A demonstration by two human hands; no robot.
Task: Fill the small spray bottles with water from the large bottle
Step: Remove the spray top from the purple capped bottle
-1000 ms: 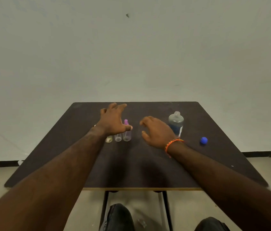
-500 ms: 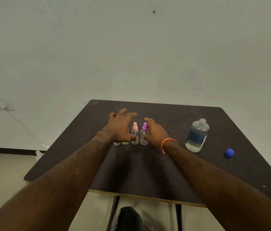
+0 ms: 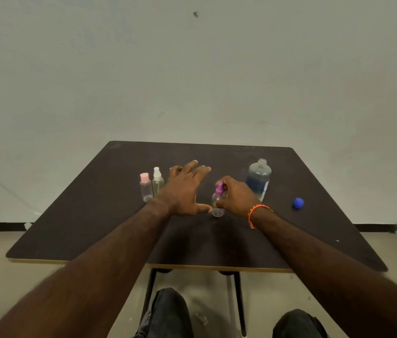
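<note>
Right hand [image 3: 237,195] fingers gripping purple-capped spray bottle [image 3: 218,200], left hand [image 3: 184,189] fingers spread, large bottle [image 3: 259,178] label unreadable

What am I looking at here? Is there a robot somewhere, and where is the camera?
There is no robot: a person wears one camera on the head, looking down at both bare arms. On the dark table stand small spray bottles: one with a pink cap, one with a white cap, and a purple-topped bottle, which the right hand grips. The left hand is spread open beside it, holding nothing. Further right stands the large bottle, uncapped, with its blue cap lying apart on the table.
</note>
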